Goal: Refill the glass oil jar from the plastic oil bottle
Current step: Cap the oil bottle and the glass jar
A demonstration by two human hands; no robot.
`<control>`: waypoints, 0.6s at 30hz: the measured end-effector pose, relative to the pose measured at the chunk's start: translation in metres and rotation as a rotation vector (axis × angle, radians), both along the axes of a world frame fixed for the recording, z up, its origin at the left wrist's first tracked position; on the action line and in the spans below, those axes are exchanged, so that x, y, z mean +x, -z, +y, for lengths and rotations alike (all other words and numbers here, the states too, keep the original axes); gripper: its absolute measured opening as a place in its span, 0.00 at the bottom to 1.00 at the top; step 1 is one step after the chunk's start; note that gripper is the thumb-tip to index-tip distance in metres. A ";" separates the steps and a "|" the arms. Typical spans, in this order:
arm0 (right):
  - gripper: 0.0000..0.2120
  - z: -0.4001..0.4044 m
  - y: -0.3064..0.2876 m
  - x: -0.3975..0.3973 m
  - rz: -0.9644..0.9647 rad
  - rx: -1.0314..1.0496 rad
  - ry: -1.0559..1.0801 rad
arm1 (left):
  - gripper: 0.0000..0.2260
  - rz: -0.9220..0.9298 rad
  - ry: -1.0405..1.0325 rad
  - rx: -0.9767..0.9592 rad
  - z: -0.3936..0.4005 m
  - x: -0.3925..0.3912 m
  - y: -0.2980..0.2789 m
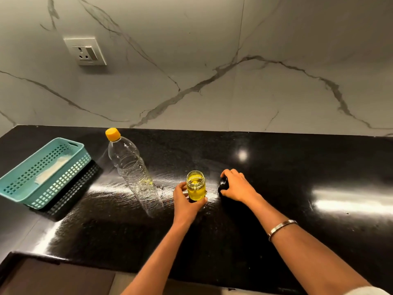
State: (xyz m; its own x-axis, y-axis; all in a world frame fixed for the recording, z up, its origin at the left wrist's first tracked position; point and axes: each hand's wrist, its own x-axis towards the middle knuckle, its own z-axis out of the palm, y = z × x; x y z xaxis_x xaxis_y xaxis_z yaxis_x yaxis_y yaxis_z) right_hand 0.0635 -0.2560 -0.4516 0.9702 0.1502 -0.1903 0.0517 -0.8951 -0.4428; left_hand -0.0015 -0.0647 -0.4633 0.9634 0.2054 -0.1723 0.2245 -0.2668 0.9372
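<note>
Small clear glass jar, lidless, upright on glossy black stone counter, near centre; yellow oil up to roughly three quarters of its height, mouth open. Tall clear ribbed plastic bottle with yellow screw cap, upright just left of the jar, apart from it; cap on, contents apparently almost nil, only a trace of yellowish liquid low down, exact level hard to tell through glare. Round black lid, tilted, just right of the jar, at the counter surface. Progress, as judged: pouring seemingly done, given jar well filled and bottle capped and near empty; left to do, probably fitting and tightening the lid on the jar. Alternative reading not excluded: lid just removed ahead of a top-up. Left hand: fingers and thumb curled round the lower part of the jar from the near side, holding it steady on the counter. Right hand: fingers arched over the black lid, tips closed on its rim, gripping it; silver bangle on the same forearm. Teal perforated plastic basket, far left on the counter, pale object inside, identity unclear. White wall socket on grey-veined marble backsplash, far left. Smears or wet streaks on the counter around bottle and jar; oil spill possible, not certain.
</note>
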 end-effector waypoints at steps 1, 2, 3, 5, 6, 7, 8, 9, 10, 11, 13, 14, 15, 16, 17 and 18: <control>0.26 0.000 -0.005 0.002 -0.013 0.042 -0.003 | 0.34 -0.012 -0.004 0.015 -0.001 0.004 0.001; 0.26 0.001 -0.011 0.005 -0.023 0.089 -0.009 | 0.35 -0.019 -0.006 0.031 -0.002 0.008 0.001; 0.26 0.002 -0.018 0.008 -0.032 0.144 -0.015 | 0.35 -0.023 -0.007 0.033 -0.002 0.012 0.001; 0.25 0.005 -0.035 0.012 -0.036 0.274 -0.027 | 0.34 -0.040 -0.002 0.015 -0.002 0.017 0.000; 0.25 0.008 -0.045 0.013 -0.031 0.332 -0.049 | 0.33 -0.048 0.008 -0.001 -0.002 0.019 0.000; 0.24 0.011 -0.053 0.014 -0.031 0.370 -0.092 | 0.33 -0.057 0.018 -0.015 -0.001 0.021 -0.001; 0.24 0.014 -0.060 0.015 -0.033 0.382 -0.149 | 0.33 -0.066 0.029 -0.025 0.000 0.023 0.000; 0.24 0.018 -0.065 0.016 -0.030 0.375 -0.211 | 0.32 -0.074 0.039 -0.035 0.001 0.024 0.000; 0.24 0.022 -0.069 0.017 -0.022 0.354 -0.271 | 0.31 -0.080 0.049 -0.045 0.002 0.024 0.000; 0.24 0.026 -0.072 0.017 -0.013 0.324 -0.328 | 0.29 -0.089 0.057 -0.054 0.002 0.024 0.000; 0.25 0.036 -0.075 0.018 -0.008 0.249 -0.434 | 0.28 -0.104 0.071 -0.060 0.003 0.023 -0.001; 0.25 0.041 -0.076 0.019 -0.020 0.198 -0.488 | 0.28 -0.109 0.076 -0.057 0.004 0.023 -0.002; 0.25 0.046 -0.077 0.020 -0.035 0.145 -0.540 | 0.29 -0.112 0.082 -0.060 0.005 0.024 -0.001; 0.25 0.051 -0.078 0.022 -0.044 0.096 -0.579 | 0.29 -0.107 0.088 -0.063 0.005 0.025 0.000; 0.26 0.056 -0.079 0.024 -0.044 0.051 -0.608 | 0.29 -0.104 0.088 -0.069 0.006 0.026 0.001; 0.26 0.060 -0.081 0.025 -0.036 0.003 -0.635 | 0.29 -0.096 0.084 -0.074 0.006 0.027 0.002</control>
